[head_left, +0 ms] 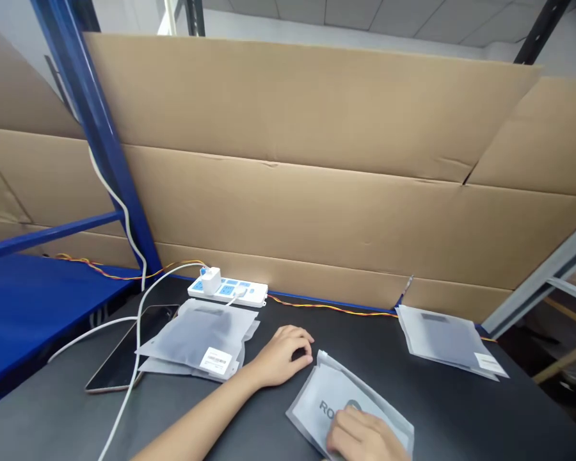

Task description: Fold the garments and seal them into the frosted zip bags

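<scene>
Two hands work over a black table [465, 410]. The right hand [365, 436] lies on a frosted plastic pouch [329, 390] at the near edge, its fingers across the pouch's lower part; whether they pinch it or only press on it, I can't tell. The pouch sits askew on the table, printed with large grey letters starting "RO", the rest hidden under the hand. The left hand [281, 355] holds nothing, loosely curled, its fingertips just beside the pouch's far corner.

To the left of that hand lies a pile of similar pouches [196, 336] bearing a white label [216, 360], its edge over a dark tablet [120, 352]. A second pile [441, 339] lies far right. At the far edge sits a white power strip [228, 291] with blue sockets, and a white cable [137, 339] runs from there toward the near left. Cardboard sheets [288, 192] stand behind the table, beside a blue shelf [29, 301].
</scene>
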`<action>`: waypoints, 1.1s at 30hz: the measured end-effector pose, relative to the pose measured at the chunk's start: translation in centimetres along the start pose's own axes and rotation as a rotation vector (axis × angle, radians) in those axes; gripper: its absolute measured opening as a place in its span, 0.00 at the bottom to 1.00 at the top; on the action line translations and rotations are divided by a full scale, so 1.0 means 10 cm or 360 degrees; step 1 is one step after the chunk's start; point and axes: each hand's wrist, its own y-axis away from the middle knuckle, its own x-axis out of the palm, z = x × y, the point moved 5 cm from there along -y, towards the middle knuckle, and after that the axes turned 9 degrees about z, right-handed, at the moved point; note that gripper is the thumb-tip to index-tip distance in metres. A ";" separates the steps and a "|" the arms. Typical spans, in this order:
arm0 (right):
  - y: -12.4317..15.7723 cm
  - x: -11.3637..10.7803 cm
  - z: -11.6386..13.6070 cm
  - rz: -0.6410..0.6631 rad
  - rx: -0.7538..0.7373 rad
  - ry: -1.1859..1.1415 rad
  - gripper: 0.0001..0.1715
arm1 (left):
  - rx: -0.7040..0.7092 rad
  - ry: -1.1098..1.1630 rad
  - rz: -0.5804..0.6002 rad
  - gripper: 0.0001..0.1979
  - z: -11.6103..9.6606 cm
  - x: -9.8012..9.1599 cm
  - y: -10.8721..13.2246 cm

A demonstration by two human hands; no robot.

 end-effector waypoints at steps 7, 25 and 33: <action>-0.49 -0.16 -0.90 0.0194 0.0664 -0.1035 0.13 | -0.0031 0.0086 -0.0008 0.09 -0.02 0.04 -0.02; -0.37 0.07 -1.08 0.0490 0.0706 -0.1595 0.15 | -0.0136 0.0634 -0.0195 0.12 0.00 0.00 -0.08; -0.03 -0.25 -1.39 0.0584 0.0733 -0.1720 0.09 | -0.0363 0.0546 -0.0558 0.13 0.32 -0.11 -0.12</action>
